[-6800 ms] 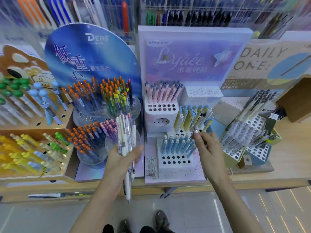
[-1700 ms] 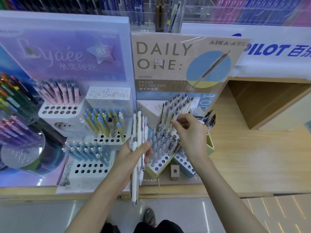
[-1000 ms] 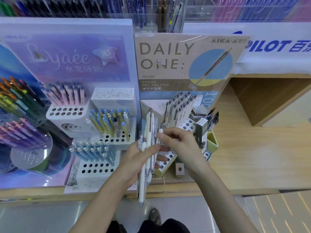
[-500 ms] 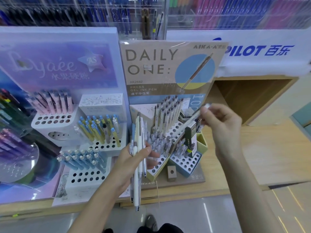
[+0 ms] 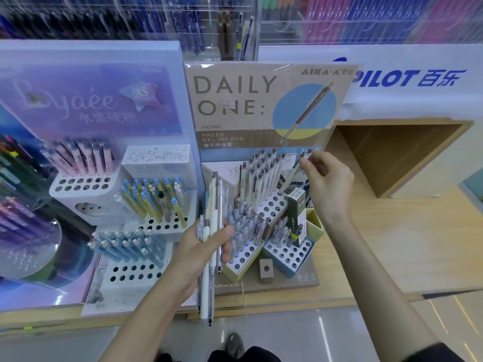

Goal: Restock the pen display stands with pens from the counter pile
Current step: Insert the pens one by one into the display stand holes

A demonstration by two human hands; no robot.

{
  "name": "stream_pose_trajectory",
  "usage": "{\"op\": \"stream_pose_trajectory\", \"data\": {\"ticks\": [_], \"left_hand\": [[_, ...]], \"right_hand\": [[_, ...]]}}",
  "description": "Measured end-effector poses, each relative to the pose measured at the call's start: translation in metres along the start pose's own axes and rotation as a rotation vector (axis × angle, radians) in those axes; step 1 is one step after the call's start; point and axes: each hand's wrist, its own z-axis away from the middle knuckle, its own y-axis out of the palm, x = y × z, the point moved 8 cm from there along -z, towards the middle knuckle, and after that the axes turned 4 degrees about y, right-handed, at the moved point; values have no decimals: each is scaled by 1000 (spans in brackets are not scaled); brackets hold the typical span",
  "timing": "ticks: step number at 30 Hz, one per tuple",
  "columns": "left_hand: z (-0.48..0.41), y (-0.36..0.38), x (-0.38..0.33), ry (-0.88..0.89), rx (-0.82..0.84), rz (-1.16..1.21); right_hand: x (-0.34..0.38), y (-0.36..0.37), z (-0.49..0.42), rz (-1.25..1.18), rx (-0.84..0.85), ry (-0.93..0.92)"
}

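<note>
Light wood bench runs across the frame; bare grain from 2 to 4 o'clock; glossy grey tile floor below its front edge at 6; a shoe shows there. Back wall at 12 is racks of hanging pens, blurred; white PILOT banner at 1-2 o'clock; open wooden cubby under it at 3.

DAILY ONE stand sits centre on the bench; kraft backboard upright, tiered hole blocks in front; cream pens fill most of the top block; grey pens in the middle one; blue block at 5 o'clock of them, front rows open holes; dark green box stands among the blocks. Lyaée stand just beside it at 9 o'clock; pink pens, yellow-blue pens, light blue pens in its white blocks.

Hands: left hand closed round a bundle of pens, held upright in front of the DAILY ONE stand, tips hanging past the bench edge toward 6. The right hand is at 2 o'clock of the bundle; thumb and forefinger pinch a single pen near its clicker end; pen slants toward 7, lower end at the right edge of the top block; cannot tell if it sits in a hole.
</note>
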Motion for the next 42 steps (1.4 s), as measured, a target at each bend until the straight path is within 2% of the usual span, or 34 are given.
{"op": "stream_pose_trajectory", "data": {"ticks": [6, 12, 19, 27, 33, 35, 38, 40, 42], "left_hand": [[0, -2, 1, -14, -38, -8], [-3, -2, 0, 4, -67, -57], [-3, 0, 2, -13, -88, -62], [-1, 5, -2, -6, -77, -51], [3, 7, -10, -17, -55, 24], [5, 7, -11, -33, -31, 56], [7, 3, -12, -53, -10, 75], [10, 0, -11, -70, -10, 73], [12, -3, -9, -91, -25, 61]], "right_hand": [[-13, 17, 3, 76, 101, 22], [-8, 27, -7, 161, 132, 25], [0, 33, 0, 234, 193, -115], [-7, 35, -2, 190, 248, -90], [-17, 34, 0, 174, 250, 6], [-4, 26, 8, 174, 185, -42], [28, 13, 35, 42, 63, -126], [42, 32, 56, -87, 253, -28], [49, 69, 81, -200, 580, 140]]}}
